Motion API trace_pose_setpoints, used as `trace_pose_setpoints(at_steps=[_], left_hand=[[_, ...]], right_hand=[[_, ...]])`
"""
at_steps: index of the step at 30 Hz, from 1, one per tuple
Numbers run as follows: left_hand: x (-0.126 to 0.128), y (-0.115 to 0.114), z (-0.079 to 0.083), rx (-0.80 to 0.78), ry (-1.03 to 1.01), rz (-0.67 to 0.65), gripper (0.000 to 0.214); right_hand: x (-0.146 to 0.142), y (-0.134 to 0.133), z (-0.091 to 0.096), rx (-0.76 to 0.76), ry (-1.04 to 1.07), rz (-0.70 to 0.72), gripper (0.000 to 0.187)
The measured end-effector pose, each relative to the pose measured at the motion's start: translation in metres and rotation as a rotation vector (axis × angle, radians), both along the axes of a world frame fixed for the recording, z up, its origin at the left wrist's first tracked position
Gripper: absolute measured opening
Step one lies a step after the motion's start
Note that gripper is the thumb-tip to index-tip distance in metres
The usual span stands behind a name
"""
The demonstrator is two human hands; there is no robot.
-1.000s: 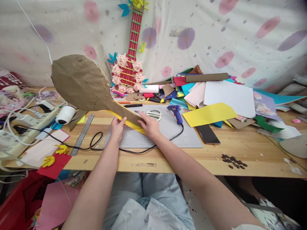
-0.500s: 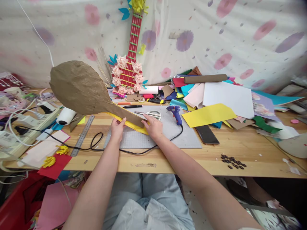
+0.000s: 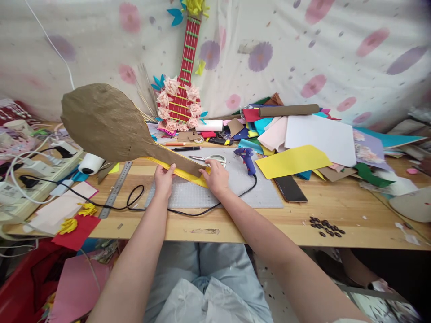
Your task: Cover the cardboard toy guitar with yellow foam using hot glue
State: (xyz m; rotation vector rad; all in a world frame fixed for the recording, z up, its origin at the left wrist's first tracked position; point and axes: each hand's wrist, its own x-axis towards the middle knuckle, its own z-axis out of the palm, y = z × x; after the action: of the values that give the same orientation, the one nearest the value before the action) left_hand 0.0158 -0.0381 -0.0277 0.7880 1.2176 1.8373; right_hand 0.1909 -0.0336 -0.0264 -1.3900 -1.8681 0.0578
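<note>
Both hands hold a brown paper-covered instrument shape (image 3: 104, 123), with a wide rounded body at left and a narrow neck running right. Yellow paper lines the neck's lower edge. My left hand (image 3: 164, 179) is closed on that yellow edge, thumb on top. At the neck's end my right hand (image 3: 216, 176) pinches the brown and yellow paper. Beneath the neck lies a grey cutting mat (image 3: 256, 193). White-handled scissors (image 3: 215, 159) rest on it behind the right hand, and a blue glue gun (image 3: 247, 159) lies to their right with its black cord trailing.
A red instrument with pink paper flowers (image 3: 180, 101) leans on the back curtain. Paper sheets (image 3: 319, 139) pile up at right, near a phone (image 3: 291, 189) and dark beads (image 3: 326, 226). A power strip (image 3: 43, 175), cords and a steel ruler (image 3: 116, 190) lie at left.
The brown instrument shape has shifted slightly left, its rounded body moving furthest. More yellow shows by my right fingers at the neck's end. Both hands keep their hold.
</note>
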Motion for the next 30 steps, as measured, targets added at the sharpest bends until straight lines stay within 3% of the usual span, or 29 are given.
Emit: trace_pose_setpoints(at_steps=[2,7,11,22,25,30], left_hand=[[0.000,0.000,0.001,-0.005,-0.017,0.013,0.034],[0.000,0.000,0.002,-0.011,-0.023,0.017,0.035],[-0.001,0.000,0.001,-0.010,-0.012,0.018,0.036],[-0.004,0.001,0.000,-0.003,0.007,0.022,0.033],[-0.007,0.002,0.000,-0.013,0.003,0.052,0.034],[-0.009,0.003,0.002,-0.013,-0.045,0.048,0.033]], right_hand=[[0.001,0.001,0.001,-0.015,-0.020,-0.020,0.031],[0.001,0.002,0.000,-0.045,-0.116,0.093,0.014],[0.002,0.003,-0.003,-0.008,-0.088,0.100,0.014],[0.002,0.000,0.005,-0.045,0.023,-0.013,0.019],[0.025,0.005,0.017,0.001,0.147,-0.067,0.023],[0.105,0.015,0.035,0.143,0.485,-0.401,0.042]])
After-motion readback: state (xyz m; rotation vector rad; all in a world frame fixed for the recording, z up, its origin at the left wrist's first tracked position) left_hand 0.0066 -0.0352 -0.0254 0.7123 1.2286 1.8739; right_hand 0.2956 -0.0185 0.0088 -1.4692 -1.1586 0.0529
